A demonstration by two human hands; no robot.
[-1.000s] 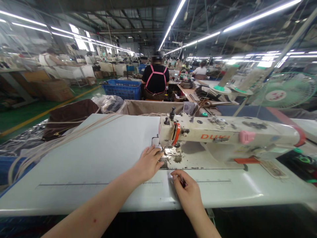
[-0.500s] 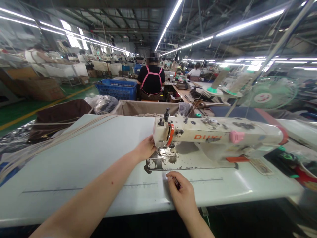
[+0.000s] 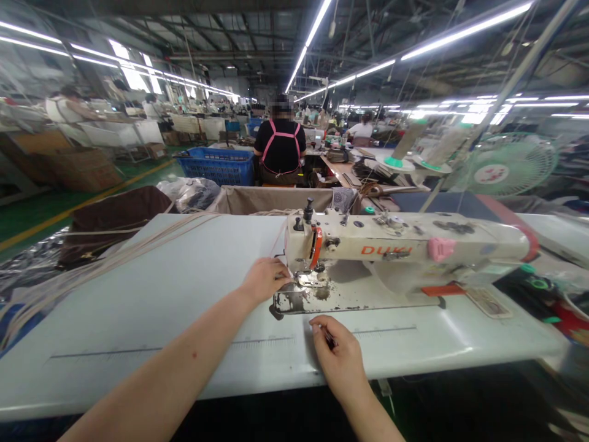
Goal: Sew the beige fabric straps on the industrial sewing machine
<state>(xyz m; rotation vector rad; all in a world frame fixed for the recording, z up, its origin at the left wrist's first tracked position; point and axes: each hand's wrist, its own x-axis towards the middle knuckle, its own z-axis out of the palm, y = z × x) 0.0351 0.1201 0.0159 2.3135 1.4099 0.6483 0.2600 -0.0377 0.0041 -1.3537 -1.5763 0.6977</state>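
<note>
The white sewing machine (image 3: 350, 248) stands on the pale worktable, with worn paint around its needle plate (image 3: 310, 279). My left hand (image 3: 267, 277) is at the left end of the machine, its fingers drawn together beside the presser foot. Whatever the fingertips pinch is too small to make out. In front of the machine bed my right hand (image 3: 339, 347) hovers over or rests on the table, thumb and forefinger closed together. A small dark object (image 3: 329, 337) shows inside its curled fingers; most of it is hidden.
A ruler strip (image 3: 105, 353) runs along the table's front. Long pale cords (image 3: 115, 261) trail over the left side. Behind the table are a beige fabric bin (image 3: 271, 199) and a blue crate (image 3: 216, 164). A co-worker (image 3: 280, 147) sits farther ahead; a green fan (image 3: 510, 166) stands right.
My left hand has come slightly back towards me from behind the machine head, so more of its fingers show. My right hand stays almost where it was.
</note>
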